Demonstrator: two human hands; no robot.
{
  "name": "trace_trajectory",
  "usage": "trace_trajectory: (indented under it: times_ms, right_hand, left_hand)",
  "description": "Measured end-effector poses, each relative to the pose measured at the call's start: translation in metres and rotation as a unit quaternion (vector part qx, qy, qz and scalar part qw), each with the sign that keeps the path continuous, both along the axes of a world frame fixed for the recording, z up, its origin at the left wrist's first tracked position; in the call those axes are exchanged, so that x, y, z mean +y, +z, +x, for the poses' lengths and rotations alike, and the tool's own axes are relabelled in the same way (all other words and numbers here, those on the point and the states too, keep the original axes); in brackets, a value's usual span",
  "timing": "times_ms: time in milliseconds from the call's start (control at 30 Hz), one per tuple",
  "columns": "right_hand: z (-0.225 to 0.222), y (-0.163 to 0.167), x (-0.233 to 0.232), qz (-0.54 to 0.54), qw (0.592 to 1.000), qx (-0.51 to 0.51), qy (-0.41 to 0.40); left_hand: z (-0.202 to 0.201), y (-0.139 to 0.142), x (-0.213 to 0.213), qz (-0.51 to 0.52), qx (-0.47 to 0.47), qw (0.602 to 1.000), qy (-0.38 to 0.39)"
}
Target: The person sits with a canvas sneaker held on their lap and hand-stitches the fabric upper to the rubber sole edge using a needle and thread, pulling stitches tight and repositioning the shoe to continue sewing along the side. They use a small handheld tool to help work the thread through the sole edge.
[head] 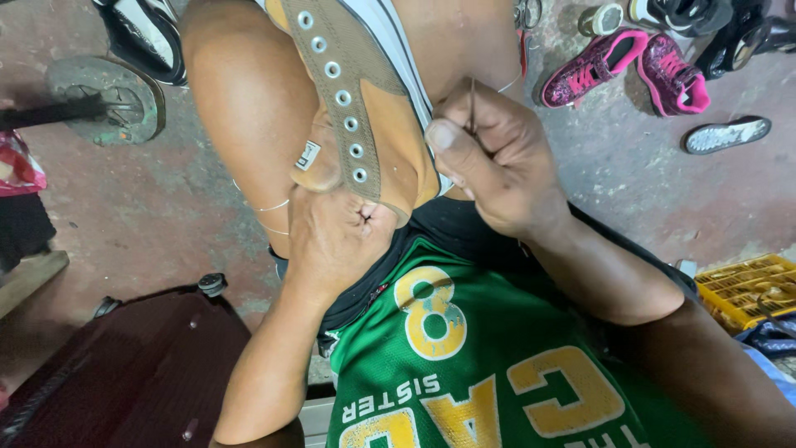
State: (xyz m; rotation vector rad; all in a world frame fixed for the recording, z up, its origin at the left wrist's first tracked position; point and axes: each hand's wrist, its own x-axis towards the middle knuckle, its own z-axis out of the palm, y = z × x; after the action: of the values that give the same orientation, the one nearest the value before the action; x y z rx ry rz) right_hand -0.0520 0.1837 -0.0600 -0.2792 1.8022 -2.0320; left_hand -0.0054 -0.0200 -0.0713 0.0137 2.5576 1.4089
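One tan shoe (377, 124) lies upside against my knee and lap, its eyelet strip running down the middle with seven metal eyelets (344, 98) that I can count; my left hand (336, 236) is closed into a fist round the lower end of the shoe, fingers curled tight into the edge of the leather; my right hand (489, 158) is closed too, thumb pressed against the forefinger, pinching one thin needle (473, 104) that stands up just beside the white edge of the sole; two strands of pale thread (269, 216) cross my bare leg near the left hand; on the floor (630, 182) lie two pink sneakers (630, 70) side by side, one grey shoe sole (727, 134) near them, and several dark shoes by the upper edge; one yellow crate (746, 286) sits to the right, one dark maroon suitcase (124, 365) to the left, and one round metal stand (108, 98) further off.
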Motion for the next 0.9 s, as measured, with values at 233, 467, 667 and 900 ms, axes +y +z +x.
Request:
trace_trajectory:
  times_ms: [233, 467, 667, 900]
  right_hand:
    - [-0.018, -0.001, -0.029, 0.193, 0.974, 0.116, -0.039]
    - [-0.050, -0.011, -0.051, 0.190, 0.969, 0.147, -0.066]
    - [-0.058, -0.014, -0.044, 0.033, 0.997, 0.019, -0.067]
    - [-0.046, 0.013, 0.021, 0.117, 0.990, 0.009, -0.080]
  left_hand:
    - [-0.006, 0.001, -0.007, 0.035, 0.092, 0.995, 0.002]
    - [-0.020, -0.004, -0.013, 0.022, 0.022, 0.999, 0.034]
    - [-0.007, -0.013, -0.017, 0.026, 0.029, 0.999, 0.021]
    - [0.009, -0.006, -0.030, 0.140, -0.009, 0.990, -0.012]
